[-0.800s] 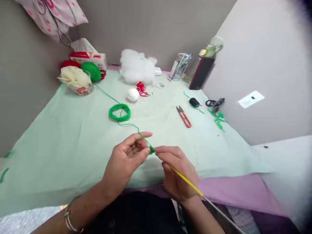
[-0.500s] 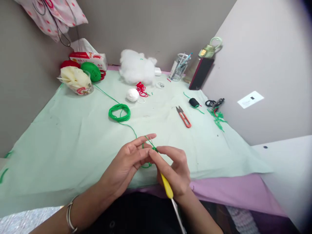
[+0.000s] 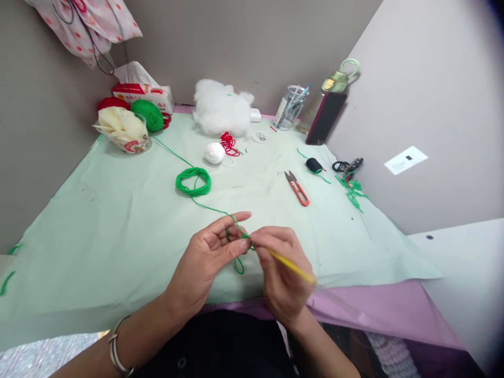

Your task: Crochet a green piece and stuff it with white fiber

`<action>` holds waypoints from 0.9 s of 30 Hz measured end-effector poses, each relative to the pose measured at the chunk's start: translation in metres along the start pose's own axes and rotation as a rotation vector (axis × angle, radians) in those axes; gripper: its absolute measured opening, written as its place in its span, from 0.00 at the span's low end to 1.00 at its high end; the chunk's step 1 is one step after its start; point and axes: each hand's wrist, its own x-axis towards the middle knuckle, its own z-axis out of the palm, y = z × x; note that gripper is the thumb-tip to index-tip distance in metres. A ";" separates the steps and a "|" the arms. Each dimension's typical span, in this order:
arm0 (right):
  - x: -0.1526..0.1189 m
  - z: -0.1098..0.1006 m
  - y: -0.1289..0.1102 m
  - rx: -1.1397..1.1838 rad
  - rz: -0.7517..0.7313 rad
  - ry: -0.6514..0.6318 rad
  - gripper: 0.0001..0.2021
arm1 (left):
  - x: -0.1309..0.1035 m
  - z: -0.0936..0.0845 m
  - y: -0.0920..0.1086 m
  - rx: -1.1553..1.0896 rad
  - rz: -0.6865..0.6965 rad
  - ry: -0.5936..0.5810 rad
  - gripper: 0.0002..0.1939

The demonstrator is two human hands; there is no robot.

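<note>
On the cloth-covered worktop (image 3: 118,236), your left hand (image 3: 207,254) is stretching out its index finger; your right hand (image 3: 281,270) is pinching a yellow-handled crochet hook (image 3: 289,264). The handle is now slanting right instead of pointing nearly straight at you, and its tip is hiding by your fingers, so whether it is catching yarn, you cannot tell. A green yarn coil (image 3: 192,171) is lying far-left; a loose loop (image 3: 239,268) is hanging below. Between your hands, left thumb and fingers are pinching the small green yarn piece (image 3: 244,236).

Soft, even light; faint shadows; yellow handle (image 3: 292,266) blurred; upper-right corner dark.
</note>
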 end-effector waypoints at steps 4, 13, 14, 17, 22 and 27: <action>-0.002 -0.006 0.002 -0.139 -0.136 -0.038 0.18 | 0.003 -0.002 0.002 -0.183 -0.184 -0.072 0.19; 0.012 -0.005 -0.001 0.362 0.259 -0.001 0.10 | 0.001 -0.003 0.001 -0.011 -0.055 -0.044 0.17; 0.012 -0.004 0.000 0.356 0.266 -0.009 0.10 | 0.000 -0.003 0.000 0.015 -0.035 -0.034 0.18; 0.009 -0.004 0.003 0.402 0.347 0.015 0.10 | -0.003 -0.004 0.000 0.067 -0.005 -0.028 0.20; 0.007 -0.006 0.009 0.568 0.435 0.018 0.10 | -0.004 -0.008 0.001 0.112 0.004 -0.042 0.17; 0.009 -0.012 0.006 0.473 0.333 -0.022 0.10 | -0.004 -0.009 0.002 0.138 0.029 -0.028 0.13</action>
